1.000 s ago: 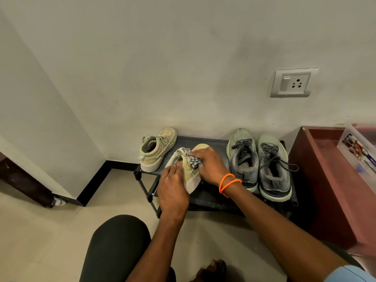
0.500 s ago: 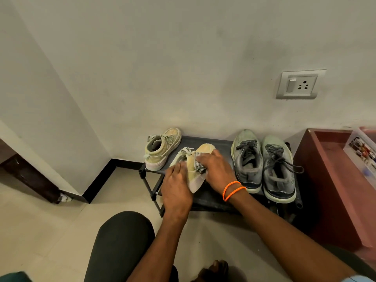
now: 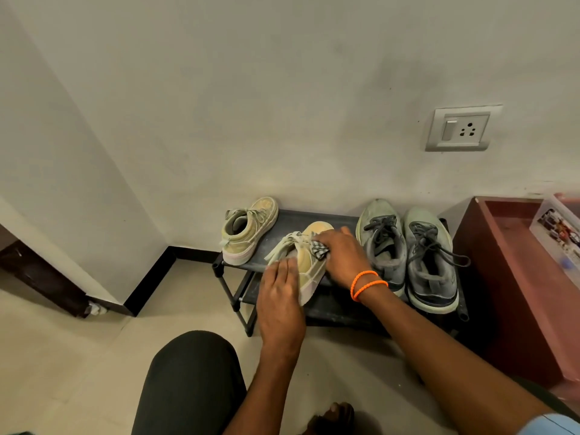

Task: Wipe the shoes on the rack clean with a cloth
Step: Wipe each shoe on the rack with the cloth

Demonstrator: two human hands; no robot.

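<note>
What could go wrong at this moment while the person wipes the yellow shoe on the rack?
1. The yellow shoe lies tilted at the front edge of the rack, steadied by the left hand; a firm wipe might push it off onto the floor.
2. Its loose laces lie close to the checked cloth in the right hand and may catch in it.
3. The right forearm passes close to the grey shoes and might nudge them.
</note>
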